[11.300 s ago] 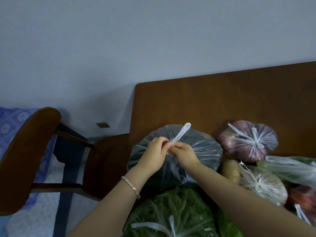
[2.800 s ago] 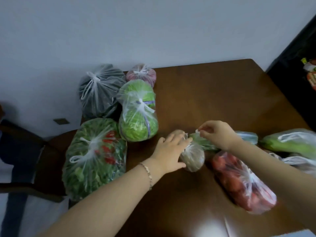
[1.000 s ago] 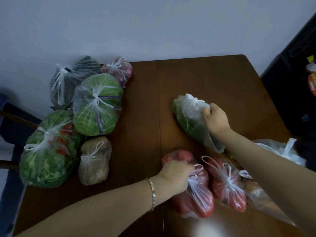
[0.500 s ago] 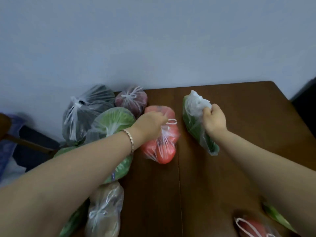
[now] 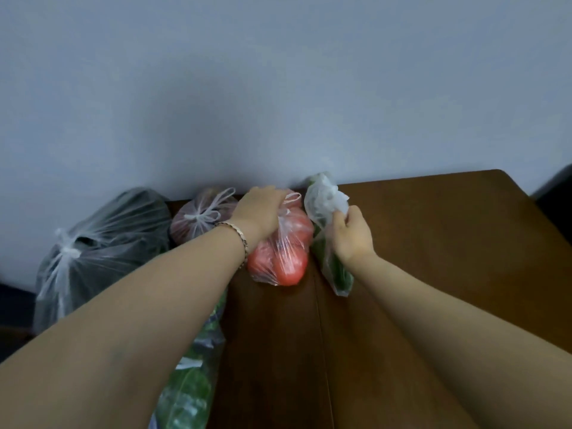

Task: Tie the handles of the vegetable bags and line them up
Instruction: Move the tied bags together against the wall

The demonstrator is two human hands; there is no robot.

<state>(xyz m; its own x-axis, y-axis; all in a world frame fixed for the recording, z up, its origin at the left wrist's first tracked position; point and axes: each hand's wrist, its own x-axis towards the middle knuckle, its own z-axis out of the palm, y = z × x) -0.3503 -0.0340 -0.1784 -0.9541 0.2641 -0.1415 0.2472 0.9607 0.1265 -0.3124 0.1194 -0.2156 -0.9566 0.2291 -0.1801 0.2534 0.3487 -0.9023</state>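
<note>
**Head view.** The left hand [image 5: 260, 212] lies over the knotted top of the red bag [image 5: 284, 255], its grip curled round that top. The right hand [image 5: 353, 236] has its grip closed round the neck of the green bag [image 5: 325, 205], which lies just right of the red bag and touches it. Both bags lie on the desk [image 5: 433, 274], with the red bag's top close to the wall [image 5: 278, 88]. Left of the red bag is a tied purple bag [image 5: 198, 218], and farther left a large dark bag [image 5: 102, 236]. A leafy bag [image 5: 188, 391] lies nearer the viewer on that side, partly hidden by the forearm.

**Risks, as judged.** The red bag holds round produce and may roll toward the viewer, or against the green bag, once the grip lets go. The green bag is slim and soft, so if released off balance it may flop rightward out of line. A hard pull on the thin film could tear it or loosen a knot.

**Orientation.** The green bag's long axis runs from the wall toward the viewer, its near end slightly right of its far end and its tied top toward the wall. The red bag lies roughly parallel, knot likewise toward the wall.
</note>
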